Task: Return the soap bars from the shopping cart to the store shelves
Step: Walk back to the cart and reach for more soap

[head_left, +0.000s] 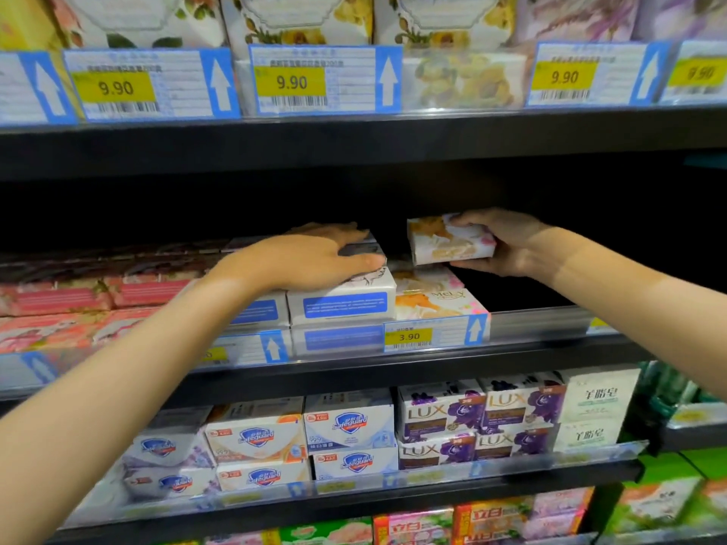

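Note:
My right hand (507, 243) holds a white and orange floral soap bar (450, 239) in the air inside the middle shelf, just above a stack of matching floral soap bars (432, 297). My left hand (314, 259) lies flat, fingers closed around a white soap box with a blue label (344, 298) that tops a stack to the left of the floral ones. The shopping cart is out of view.
The middle shelf (550, 348) has a dark gap to the right of the floral stack. Pink soap packs (59, 300) fill its left side. Above hang 9.90 price tags (291, 82); below stand Safeguard boxes (350, 426) and Lux boxes (480, 418).

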Demonstrator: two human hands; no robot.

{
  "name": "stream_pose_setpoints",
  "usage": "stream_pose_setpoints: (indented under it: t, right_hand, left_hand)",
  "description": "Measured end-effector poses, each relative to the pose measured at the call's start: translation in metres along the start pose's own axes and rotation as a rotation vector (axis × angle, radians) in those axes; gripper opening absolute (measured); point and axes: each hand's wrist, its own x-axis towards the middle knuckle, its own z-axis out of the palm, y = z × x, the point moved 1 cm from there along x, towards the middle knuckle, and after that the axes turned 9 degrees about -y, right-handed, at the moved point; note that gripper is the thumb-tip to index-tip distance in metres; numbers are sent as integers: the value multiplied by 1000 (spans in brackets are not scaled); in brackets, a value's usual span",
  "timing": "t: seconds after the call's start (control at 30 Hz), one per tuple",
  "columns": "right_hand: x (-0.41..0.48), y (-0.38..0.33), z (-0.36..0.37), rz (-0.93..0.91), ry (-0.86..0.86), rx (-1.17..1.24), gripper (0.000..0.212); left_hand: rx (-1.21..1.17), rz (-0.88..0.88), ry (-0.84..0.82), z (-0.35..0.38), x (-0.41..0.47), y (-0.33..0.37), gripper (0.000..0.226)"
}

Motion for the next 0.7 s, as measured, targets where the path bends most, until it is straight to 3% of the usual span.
stream_pose_setpoints:
  t: [0.1, 0.3, 0.5, 0.6, 0.7]
  right_hand:
    - [20, -4, 5, -18, -31, -50, 11]
    - [35, 5, 2, -146, -155, -64, 16]
    - [117, 18, -7, 91, -196, -181, 49]
    - [127, 18, 2, 131, -249, -247, 42]
    - [118, 10, 14, 85, -246, -458, 44]
  left_hand:
    - [-48, -35, -25, 9, 7, -2, 65]
    - [-101, -44, -19, 11, 6, -4, 69]
    - [-137, -58, -41, 10, 4, -3, 74]
    - [-144, -53, -39, 11, 4, -4, 68]
    - [-148, -56, -38, 10, 3, -4, 69]
